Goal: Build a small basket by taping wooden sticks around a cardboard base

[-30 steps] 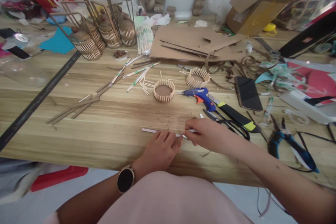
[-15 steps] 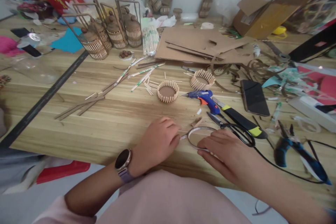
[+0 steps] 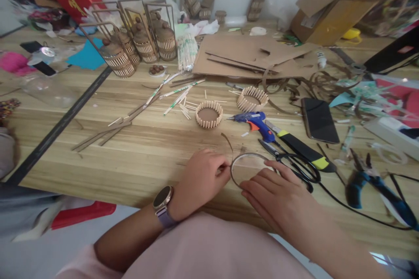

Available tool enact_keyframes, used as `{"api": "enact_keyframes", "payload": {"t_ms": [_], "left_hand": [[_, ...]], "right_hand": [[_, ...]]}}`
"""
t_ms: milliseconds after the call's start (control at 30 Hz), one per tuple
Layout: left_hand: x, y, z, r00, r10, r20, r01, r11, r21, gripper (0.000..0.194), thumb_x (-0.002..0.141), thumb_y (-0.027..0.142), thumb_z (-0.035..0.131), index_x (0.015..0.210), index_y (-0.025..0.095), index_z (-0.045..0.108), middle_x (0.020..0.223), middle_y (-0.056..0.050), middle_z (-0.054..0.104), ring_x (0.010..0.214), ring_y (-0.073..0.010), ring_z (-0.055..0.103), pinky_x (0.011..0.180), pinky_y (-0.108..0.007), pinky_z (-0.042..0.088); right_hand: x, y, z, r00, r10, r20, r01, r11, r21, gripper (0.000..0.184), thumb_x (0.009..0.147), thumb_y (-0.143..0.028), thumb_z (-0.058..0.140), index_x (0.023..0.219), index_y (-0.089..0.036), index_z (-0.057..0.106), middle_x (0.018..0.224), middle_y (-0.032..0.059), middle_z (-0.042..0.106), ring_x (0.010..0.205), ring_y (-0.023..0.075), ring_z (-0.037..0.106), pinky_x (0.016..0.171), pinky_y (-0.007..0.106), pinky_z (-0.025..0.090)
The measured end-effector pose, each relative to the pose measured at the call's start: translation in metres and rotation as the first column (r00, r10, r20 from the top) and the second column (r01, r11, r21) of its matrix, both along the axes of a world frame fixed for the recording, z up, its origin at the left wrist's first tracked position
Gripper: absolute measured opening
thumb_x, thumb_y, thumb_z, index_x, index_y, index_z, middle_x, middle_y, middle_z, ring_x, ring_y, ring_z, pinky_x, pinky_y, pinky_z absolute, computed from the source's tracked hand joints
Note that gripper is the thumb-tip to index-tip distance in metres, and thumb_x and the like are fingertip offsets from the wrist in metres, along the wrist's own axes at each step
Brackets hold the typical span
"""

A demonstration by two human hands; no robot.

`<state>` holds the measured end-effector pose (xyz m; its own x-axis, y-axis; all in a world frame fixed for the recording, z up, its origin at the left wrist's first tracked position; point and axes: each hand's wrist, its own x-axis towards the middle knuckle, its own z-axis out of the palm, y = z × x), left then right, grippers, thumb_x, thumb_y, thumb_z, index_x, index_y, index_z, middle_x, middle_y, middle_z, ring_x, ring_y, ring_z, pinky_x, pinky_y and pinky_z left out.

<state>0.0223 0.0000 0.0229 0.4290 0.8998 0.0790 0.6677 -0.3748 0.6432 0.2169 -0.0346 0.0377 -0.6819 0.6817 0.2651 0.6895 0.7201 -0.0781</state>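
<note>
A thin cardboard strip (image 3: 242,157) is curled into a ring on the wooden table (image 3: 147,148), with one loose end sticking up near its left side. My left hand (image 3: 201,181), wearing a watch, pinches the strip where the ring closes. My right hand (image 3: 278,196) lies on the ring's near right side, fingers curved around it. Just beyond the ring lie black scissors (image 3: 288,161) and a blue glue gun (image 3: 253,120).
Two small stick baskets (image 3: 208,114) (image 3: 252,98) stand mid-table, with loose sticks (image 3: 176,96) to their left. A utility knife (image 3: 301,148), a phone (image 3: 320,114) and blue pliers (image 3: 376,187) lie right. Finished baskets (image 3: 140,43) and cardboard sheets (image 3: 248,52) sit at the back.
The strip lay straight on the table a second ago; both hands have bent it into a ring. My right hand moved from its right end round to the ring's near side.
</note>
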Motion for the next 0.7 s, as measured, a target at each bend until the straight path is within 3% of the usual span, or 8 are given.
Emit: {"api": "enact_keyframes", "payload": {"t_ms": [100, 200, 400, 500, 600, 700], "left_hand": [[0.003, -0.001, -0.002, 0.999, 0.042, 0.011, -0.042, 0.996, 0.077, 0.018, 0.082, 0.009, 0.060, 0.067, 0.019, 0.060, 0.070, 0.000, 0.065, 0.074, -0.0175, 0.058, 0.069, -0.029, 0.039], [0.005, -0.002, -0.002, 0.998, 0.042, 0.037, -0.045, 0.995, 0.084, 0.019, 0.081, 0.008, 0.060, 0.066, 0.019, 0.056, 0.069, 0.000, 0.063, 0.073, -0.0170, 0.056, 0.068, -0.029, 0.039], [0.005, -0.003, 0.003, 0.971, 0.101, 0.218, -0.114, 0.992, 0.048, 0.018, 0.079, 0.009, 0.056, 0.064, 0.019, 0.054, 0.067, 0.002, 0.061, 0.071, -0.0156, 0.055, 0.068, -0.027, 0.039], [-0.008, 0.004, 0.007, 0.915, 0.226, 0.335, -0.202, 0.974, -0.106, 0.015, 0.079, 0.014, 0.053, 0.066, 0.020, 0.056, 0.065, 0.003, 0.060, 0.066, -0.0137, 0.054, 0.065, -0.025, 0.040], [-0.030, 0.016, 0.013, 0.800, 0.490, 0.345, -0.423, 0.870, -0.255, 0.015, 0.082, 0.026, 0.055, 0.069, 0.020, 0.059, 0.063, 0.004, 0.059, 0.064, -0.0140, 0.054, 0.058, -0.023, 0.038], [-0.045, 0.021, 0.021, 0.815, 0.474, 0.335, -0.411, 0.879, -0.243, 0.020, 0.085, 0.032, 0.055, 0.071, 0.020, 0.061, 0.069, 0.003, 0.063, 0.066, -0.0140, 0.054, 0.059, -0.023, 0.038]], "right_hand": [[-0.006, -0.003, -0.009, 0.992, -0.102, -0.075, 0.101, 0.995, -0.017, 0.022, 0.097, -0.017, 0.042, 0.091, -0.021, 0.063, 0.072, 0.0004, 0.069, 0.073, 0.0177, 0.063, 0.094, 0.037, 0.035], [-0.015, -0.002, -0.015, 0.965, -0.220, -0.145, 0.214, 0.975, -0.060, 0.020, 0.097, -0.024, 0.045, 0.086, -0.020, 0.061, 0.069, 0.0015, 0.067, 0.067, 0.0183, 0.061, 0.080, 0.034, 0.038], [-0.029, 0.003, -0.014, 0.944, -0.247, -0.217, 0.244, 0.969, -0.042, 0.032, 0.099, -0.017, 0.040, 0.069, -0.021, 0.050, 0.057, -0.0018, 0.056, 0.054, 0.0136, 0.052, 0.063, 0.028, 0.034], [-0.027, -0.002, -0.008, 0.901, -0.236, -0.364, 0.249, 0.969, -0.012, 0.024, 0.097, -0.016, 0.045, 0.074, -0.021, 0.050, 0.058, -0.0032, 0.053, 0.055, 0.0135, 0.050, 0.065, 0.029, 0.035], [-0.018, -0.006, -0.007, 0.868, -0.221, -0.445, 0.268, 0.962, 0.046, 0.012, 0.095, -0.013, 0.051, 0.086, -0.021, 0.054, 0.065, -0.0015, 0.060, 0.061, 0.0150, 0.053, 0.073, 0.032, 0.039], [-0.009, 0.002, -0.019, 0.888, -0.269, -0.373, 0.322, 0.943, 0.087, 0.009, 0.094, -0.014, 0.054, 0.091, -0.021, 0.059, 0.068, -0.0005, 0.064, 0.066, 0.0169, 0.057, 0.084, 0.036, 0.041]]}}
